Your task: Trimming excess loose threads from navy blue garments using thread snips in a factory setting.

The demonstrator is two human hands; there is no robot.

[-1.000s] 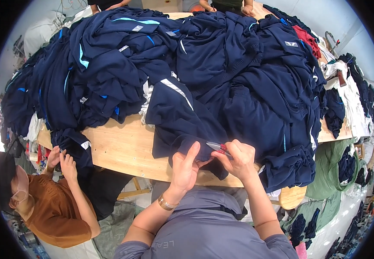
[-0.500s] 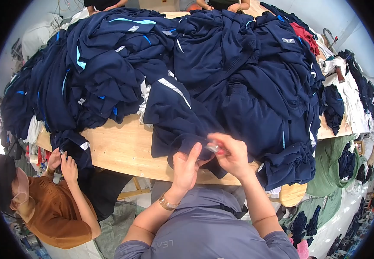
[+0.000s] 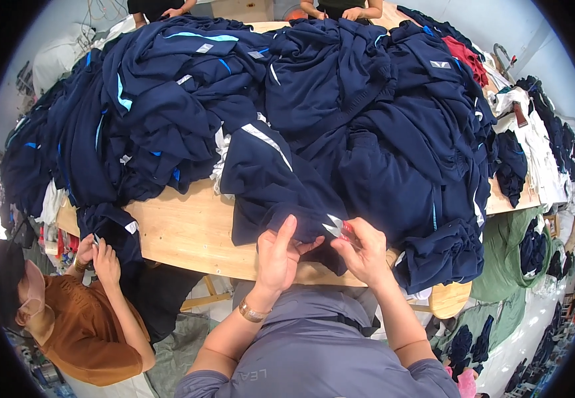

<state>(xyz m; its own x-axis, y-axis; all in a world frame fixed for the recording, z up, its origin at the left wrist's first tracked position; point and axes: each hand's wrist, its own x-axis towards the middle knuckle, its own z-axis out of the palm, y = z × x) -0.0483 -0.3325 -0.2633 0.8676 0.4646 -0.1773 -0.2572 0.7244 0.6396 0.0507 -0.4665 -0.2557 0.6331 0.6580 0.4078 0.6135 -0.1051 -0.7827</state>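
- Left hand [image 3: 277,259], over the near edge of the table [image 3: 181,229]: palm turned up, thumb spread from the fingers; whether cloth is touched by the fingertips cannot be told.
- Right hand [image 3: 367,251], at the same edge: closed around the red handles of one pair of snips [image 3: 345,231]; blades parted, no cloth plainly caught between them.
- Navy garment [image 3: 261,182], one, white-striped: laid across the table's near edge, behind the hands. Judged to be partway through handling; no finished cut is shown.
- Co-worker [image 3: 88,325], brown-shirted, at the table's near left: a small thing is held between both hands, too small to name.
- Green sack [image 3: 510,249], to the right of the table: navy clothes are held in it.
- Heap of navy clothes [image 3: 407,142], over most of the table: seemingly much is left to be handled; finished and unfinished pieces cannot be told apart.
- White cloth [image 3: 529,156], at the table's right end: piled loosely.
- Red cloth [image 3: 465,60], towards the table's far right.
- Far workers [image 3: 352,13], two, at the table's far edge: only partly shown.
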